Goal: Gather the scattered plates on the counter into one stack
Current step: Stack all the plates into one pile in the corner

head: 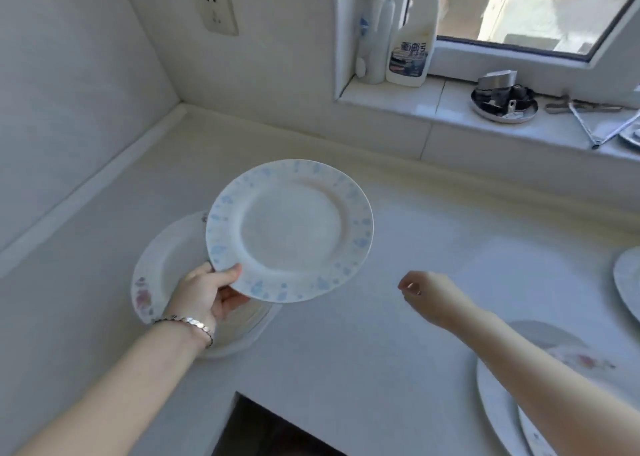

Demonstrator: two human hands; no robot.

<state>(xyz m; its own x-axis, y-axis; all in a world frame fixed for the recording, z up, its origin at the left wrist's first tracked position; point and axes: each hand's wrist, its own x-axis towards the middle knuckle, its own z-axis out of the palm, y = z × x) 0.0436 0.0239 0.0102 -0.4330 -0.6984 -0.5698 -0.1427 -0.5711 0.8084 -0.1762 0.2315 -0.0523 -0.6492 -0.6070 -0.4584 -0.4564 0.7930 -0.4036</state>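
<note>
White china with pale blue speckles scattered round its broad rim made up the plate (290, 230) that the left hand (204, 293) held in the air above the counter (398, 334). Its shallow centre was plain. The thumb lay on top of the near rim and the fingers curled underneath, pinching the edge between them.

Below it and to the left, partly hidden by it, a flowered plate (162, 268) rested on the counter near the corner, white with a pink bloom on its rim.

The right hand (424, 291) hovered over the counter, well apart from the held plate, with its fingers loosely curled and holding nothing. Under that forearm, at the lower right, lay two more plates (498, 407), one overlapping the other, with a pink flower print. A further plate (628, 282) showed only its edge at the right border. A silver bracelet (188, 322) circled the left wrist.
</note>
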